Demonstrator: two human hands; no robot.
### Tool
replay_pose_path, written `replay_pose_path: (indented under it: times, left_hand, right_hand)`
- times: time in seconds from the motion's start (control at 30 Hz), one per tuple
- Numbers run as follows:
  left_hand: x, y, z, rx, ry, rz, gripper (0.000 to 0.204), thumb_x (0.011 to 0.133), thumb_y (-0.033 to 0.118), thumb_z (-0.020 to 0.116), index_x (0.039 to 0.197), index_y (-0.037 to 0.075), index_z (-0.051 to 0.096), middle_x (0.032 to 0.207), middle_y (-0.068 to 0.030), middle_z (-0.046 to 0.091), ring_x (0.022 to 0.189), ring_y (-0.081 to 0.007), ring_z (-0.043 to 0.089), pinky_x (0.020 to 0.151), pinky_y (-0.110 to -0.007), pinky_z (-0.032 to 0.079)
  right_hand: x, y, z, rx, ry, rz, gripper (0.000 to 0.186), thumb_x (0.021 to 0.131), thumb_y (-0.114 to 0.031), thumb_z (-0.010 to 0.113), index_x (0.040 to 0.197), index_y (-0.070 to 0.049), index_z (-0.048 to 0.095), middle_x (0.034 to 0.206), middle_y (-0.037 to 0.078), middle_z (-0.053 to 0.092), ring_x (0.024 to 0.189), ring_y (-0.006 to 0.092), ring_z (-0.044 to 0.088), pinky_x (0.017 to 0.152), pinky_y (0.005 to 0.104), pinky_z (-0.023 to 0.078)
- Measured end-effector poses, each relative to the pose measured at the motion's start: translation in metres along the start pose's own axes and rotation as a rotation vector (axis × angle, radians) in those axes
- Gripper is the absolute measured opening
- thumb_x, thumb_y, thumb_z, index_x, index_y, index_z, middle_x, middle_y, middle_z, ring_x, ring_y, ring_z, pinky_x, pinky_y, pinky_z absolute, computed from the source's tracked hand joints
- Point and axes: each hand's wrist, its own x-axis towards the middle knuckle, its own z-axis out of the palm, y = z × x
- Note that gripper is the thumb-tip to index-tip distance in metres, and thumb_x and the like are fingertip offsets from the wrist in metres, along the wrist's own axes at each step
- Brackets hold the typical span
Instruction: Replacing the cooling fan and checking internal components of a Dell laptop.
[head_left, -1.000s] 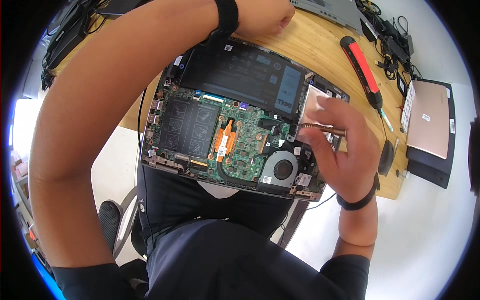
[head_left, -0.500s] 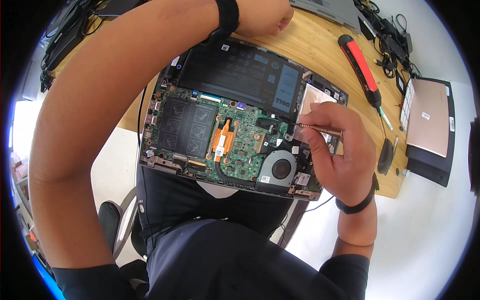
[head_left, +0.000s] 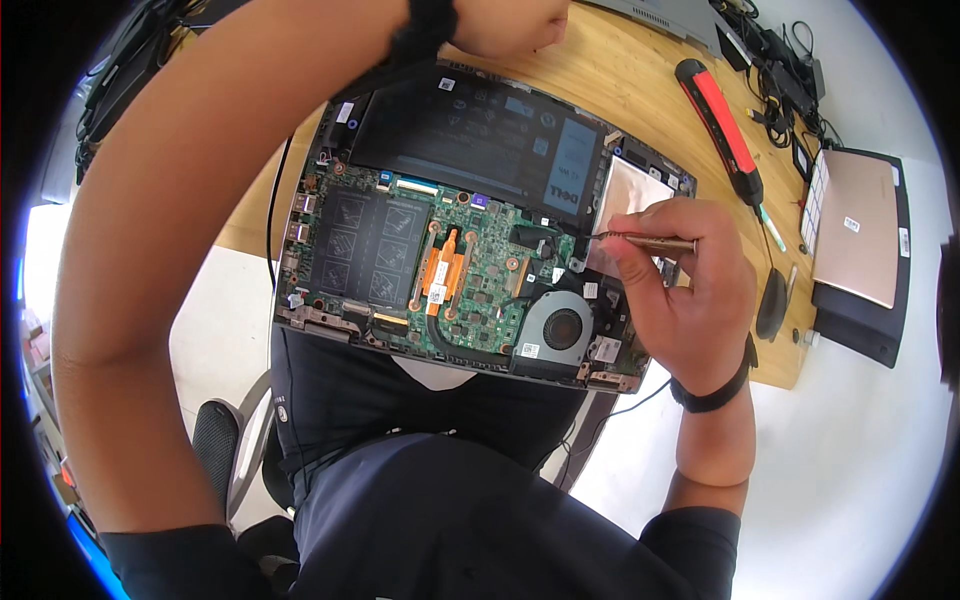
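Observation:
An opened laptop base lies over the table's near edge, its insides facing up. It bears a black battery, a green circuit board, a copper heat pipe and a round fan. My right hand pinches a slim copper-coloured screwdriver held almost level. Its tip points left, by the battery's lower right corner; contact cannot be made out. Beyond the laptop's far edge, my left hand is curled closed, partly cut off by the frame; its palm side is hidden.
A red and black handheld tool lies on the wooden table at right, near a dark oval object. Black cables bunch at the far right. A pinkish panel lies farther right; a grey device sits at the back.
The screwdriver has tilted slightly closer to level in my right hand. My left hand and forearm have shifted slightly left, and the laptop appears slightly shifted in view.

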Motion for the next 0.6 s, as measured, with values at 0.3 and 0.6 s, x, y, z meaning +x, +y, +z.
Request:
replay_pose_path:
  times: [0.3, 0.6]
  left_hand:
    - [-0.054, -0.036, -0.012, -0.890, 0.105, -0.042, 0.021, 0.106, 0.017, 0.062, 0.101, 0.000, 0.072, 0.090, -0.0057, 0.073, 0.082, -0.0136, 0.069, 0.079, -0.027, 0.056]
    - [-0.079, -0.051, 0.010, -1.460, 0.038, -0.197, 0.017, 0.109, 0.010, 0.057, 0.111, -0.004, 0.067, 0.094, -0.0057, 0.065, 0.083, -0.0140, 0.064, 0.077, -0.027, 0.057]
  right_hand:
    - [0.001, -0.005, -0.004, 0.020, -0.107, 0.029, 0.028, 0.094, 0.000, 0.080, 0.111, 0.002, 0.058, 0.102, 0.012, 0.069, 0.093, 0.0187, 0.075, 0.080, 0.0298, 0.064]
    - [0.013, -0.038, -0.008, -0.077, -0.133, 0.241, 0.027, 0.097, 0.004, 0.074, 0.118, 0.001, 0.058, 0.107, 0.014, 0.072, 0.095, 0.0198, 0.075, 0.085, 0.0312, 0.061]
